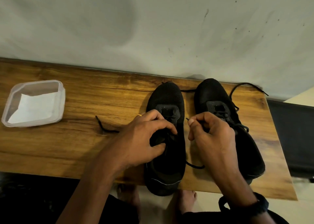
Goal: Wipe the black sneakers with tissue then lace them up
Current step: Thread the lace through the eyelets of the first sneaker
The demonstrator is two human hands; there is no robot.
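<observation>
Wooden table (85,96) against a pale, stained wall (153,28). On it, side by side with toes toward the wall, left sneaker (167,94) and right sneaker (210,91), both black. Left hand (144,138) over the lacing zone of the left sneaker, fingers curled down on the tongue and thumb pressed in from the near side, so gripping the upper part. Gold ring (139,115) on one finger of this hand. Right hand (212,135) just to the right of it, partly covering the right sneaker, thumb and forefinger pinching the tip of a black lace (187,119), other fingers folded in. Below the right hand, a slack piece of lace (195,166) across the gap between the sneakers. Left of the left hand, a loose lace end (102,127) flat on the wood. Far to the left of both hands, a clear plastic box (62,104) with a white tissue (34,108) inside. Beyond the right hand, a long lace loop (244,83) from the right sneaker, trailing near the wall. Dark band (261,205) around the right wrist. Below the hands, bare feet (186,198) on a light floor.
</observation>
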